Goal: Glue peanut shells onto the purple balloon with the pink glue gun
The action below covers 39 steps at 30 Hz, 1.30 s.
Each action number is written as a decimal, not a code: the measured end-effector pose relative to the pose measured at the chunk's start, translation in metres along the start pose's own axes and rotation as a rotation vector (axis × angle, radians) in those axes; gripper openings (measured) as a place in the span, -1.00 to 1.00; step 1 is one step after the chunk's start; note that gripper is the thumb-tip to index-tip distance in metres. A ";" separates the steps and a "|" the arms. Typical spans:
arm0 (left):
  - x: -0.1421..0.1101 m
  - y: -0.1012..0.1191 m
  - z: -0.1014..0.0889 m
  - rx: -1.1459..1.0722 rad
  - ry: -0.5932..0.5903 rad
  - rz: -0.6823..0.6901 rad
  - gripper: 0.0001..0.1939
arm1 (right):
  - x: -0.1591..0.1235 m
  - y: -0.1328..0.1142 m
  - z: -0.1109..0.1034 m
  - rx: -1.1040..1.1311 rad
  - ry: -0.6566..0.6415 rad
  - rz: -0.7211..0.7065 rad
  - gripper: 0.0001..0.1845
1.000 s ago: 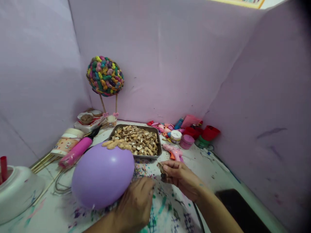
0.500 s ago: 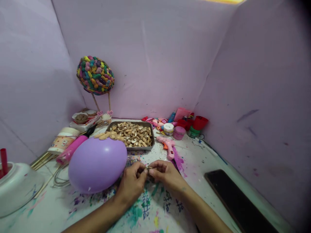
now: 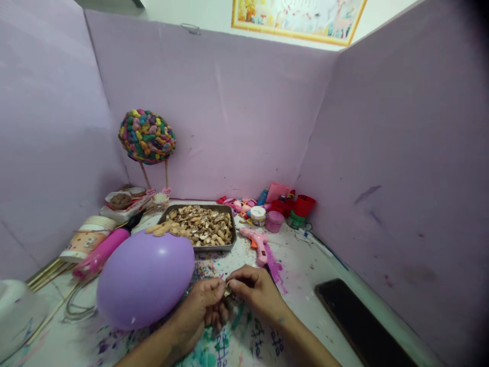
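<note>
The left hand (image 3: 200,311) and the right hand (image 3: 254,290) meet near the front of the table (image 3: 305,265). Their fingertips are pressed together on a small brown bit, most likely a peanut shell (image 3: 227,290). Both hands pinch it from two sides. It is too small to see well.

Just left of the hands lies a big purple balloon (image 3: 145,278), touching the left hand's side. A few shells (image 3: 164,229) sit stuck along its far top edge. Behind it is a metal tray (image 3: 231,229) full of shells. A pink glue gun (image 3: 256,242) lies to the right of the tray.

It looks like the shell is being split or made ready. The next move likely needs glue, then a gentle press on the balloon beside the other shells.
</note>
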<state>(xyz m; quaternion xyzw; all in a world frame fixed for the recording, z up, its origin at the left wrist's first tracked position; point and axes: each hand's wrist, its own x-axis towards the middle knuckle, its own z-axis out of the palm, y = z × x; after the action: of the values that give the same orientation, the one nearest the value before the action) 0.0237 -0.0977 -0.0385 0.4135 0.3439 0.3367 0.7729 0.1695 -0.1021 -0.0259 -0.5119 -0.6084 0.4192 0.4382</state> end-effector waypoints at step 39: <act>-0.001 -0.007 -0.010 -0.193 -0.087 -0.031 -0.80 | -0.002 0.003 0.016 0.330 0.237 0.239 -0.64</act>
<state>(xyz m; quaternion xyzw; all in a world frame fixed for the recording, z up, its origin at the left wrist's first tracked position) 0.0168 -0.0979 -0.0488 0.3459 0.2825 0.3380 0.8284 0.1551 -0.1042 -0.0333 -0.5474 -0.4109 0.4991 0.5314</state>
